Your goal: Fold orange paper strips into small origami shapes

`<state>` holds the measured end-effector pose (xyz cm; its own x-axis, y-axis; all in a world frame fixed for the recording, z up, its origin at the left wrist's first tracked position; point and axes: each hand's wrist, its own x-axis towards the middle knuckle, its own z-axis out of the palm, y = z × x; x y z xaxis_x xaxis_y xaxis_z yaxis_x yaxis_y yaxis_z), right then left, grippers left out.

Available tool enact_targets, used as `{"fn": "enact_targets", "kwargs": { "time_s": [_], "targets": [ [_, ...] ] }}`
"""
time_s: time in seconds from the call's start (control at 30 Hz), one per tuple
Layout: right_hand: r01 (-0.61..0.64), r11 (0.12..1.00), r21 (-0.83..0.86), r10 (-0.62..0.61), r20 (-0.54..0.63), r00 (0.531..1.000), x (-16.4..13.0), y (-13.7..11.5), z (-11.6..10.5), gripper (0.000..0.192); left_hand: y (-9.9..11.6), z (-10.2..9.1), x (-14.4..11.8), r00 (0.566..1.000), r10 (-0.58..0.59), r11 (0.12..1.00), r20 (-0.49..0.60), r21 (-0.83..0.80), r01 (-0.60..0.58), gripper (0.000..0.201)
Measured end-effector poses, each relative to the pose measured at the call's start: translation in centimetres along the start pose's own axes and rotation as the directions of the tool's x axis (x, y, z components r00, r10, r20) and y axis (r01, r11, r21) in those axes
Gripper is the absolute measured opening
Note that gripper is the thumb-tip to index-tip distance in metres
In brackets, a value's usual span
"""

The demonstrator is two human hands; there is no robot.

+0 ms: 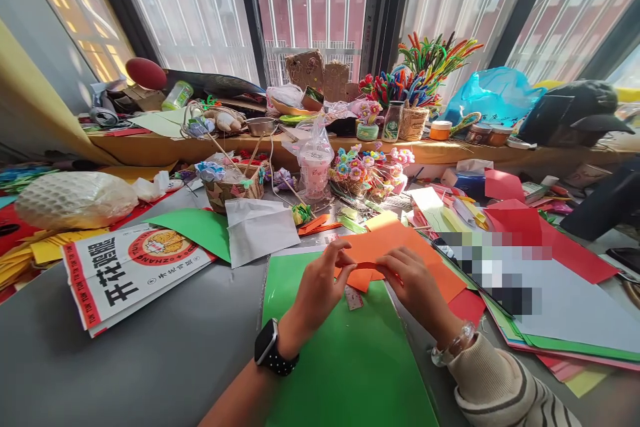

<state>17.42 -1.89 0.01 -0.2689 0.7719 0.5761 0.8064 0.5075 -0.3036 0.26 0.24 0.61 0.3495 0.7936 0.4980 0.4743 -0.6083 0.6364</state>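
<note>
1. The grey table (150, 360) carries a bright green paper sheet (345, 360) directly under your hands.
2. An orange paper sheet (400, 247) lies at the green sheet's 1 o'clock edge, overlapping it.
3. Your left hand (320, 287) has its grip clamped on the orange sheet's folded edge.
4. Your right hand (415, 283), at 3 o'clock of the left, pinches the same fold.

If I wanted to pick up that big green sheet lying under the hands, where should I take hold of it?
Probably the green sheet at its near left edge, coming from the left over the bare grey table. It lies flat, and that edge is free, while the left hand, right hand and orange paper cover its far end.
</note>
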Motion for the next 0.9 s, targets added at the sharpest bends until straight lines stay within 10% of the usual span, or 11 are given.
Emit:
{"fn": "enact_targets", "kwargs": {
  "time_s": [0.63,0.9],
  "targets": [
    [0.037,0.997,-0.071,-0.044,-0.093,0.995,0.0,0.3,-1.6,0.015,-0.2,-0.4,-0.2,0.981,0.194,0.961,0.005,0.198,-0.191,0.028],
    [-0.017,0.993,-0.116,0.002,-0.13,0.991,0.0,1.6,-2.2,0.018,-0.6,-1.7,0.3,0.966,0.121,0.981,-0.23,0.175,-0.081,0.032]
  ]
}}
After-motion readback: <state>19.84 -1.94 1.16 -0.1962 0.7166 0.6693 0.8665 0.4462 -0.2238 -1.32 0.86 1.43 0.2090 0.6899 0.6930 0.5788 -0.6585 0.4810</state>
